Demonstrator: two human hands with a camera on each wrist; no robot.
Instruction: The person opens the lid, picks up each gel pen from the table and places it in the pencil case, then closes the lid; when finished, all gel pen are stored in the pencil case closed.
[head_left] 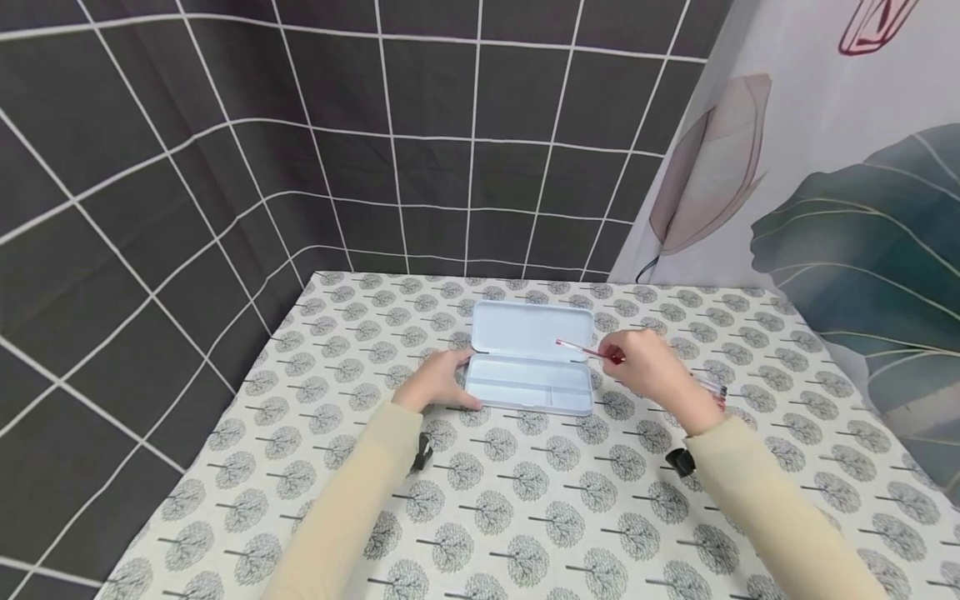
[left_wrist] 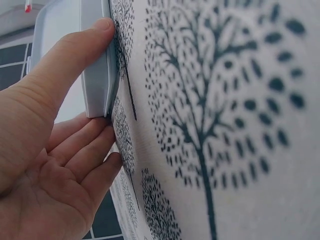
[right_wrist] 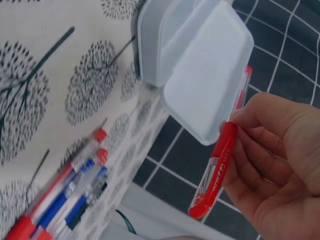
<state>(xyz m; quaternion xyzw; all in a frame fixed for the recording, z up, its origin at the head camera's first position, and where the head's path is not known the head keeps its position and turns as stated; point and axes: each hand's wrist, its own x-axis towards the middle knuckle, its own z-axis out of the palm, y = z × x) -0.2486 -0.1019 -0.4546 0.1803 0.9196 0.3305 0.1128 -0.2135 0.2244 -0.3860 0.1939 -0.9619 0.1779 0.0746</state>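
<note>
A pale blue pencil case (head_left: 528, 383) lies on the table with its lid (head_left: 517, 329) folded back, and its divided tray shows no pens. My left hand (head_left: 441, 382) holds the case by its left end. In the left wrist view the thumb (left_wrist: 82, 47) lies along the front wall and the fingers (left_wrist: 87, 142) reach round the end. Right of the case, my right hand (head_left: 641, 362) pinches a red gel pen (right_wrist: 220, 162) between thumb and fingers. The pen is raised, its red cap end low in the right wrist view and its other end pointing left over the lid.
Several pens (right_wrist: 65, 192) with red, blue and dark parts lie together on the table to the right, partly behind my right wrist in the head view. A tree-print cloth (head_left: 525, 533) covers the table. A dark grid curtain (head_left: 435, 92) hangs behind it.
</note>
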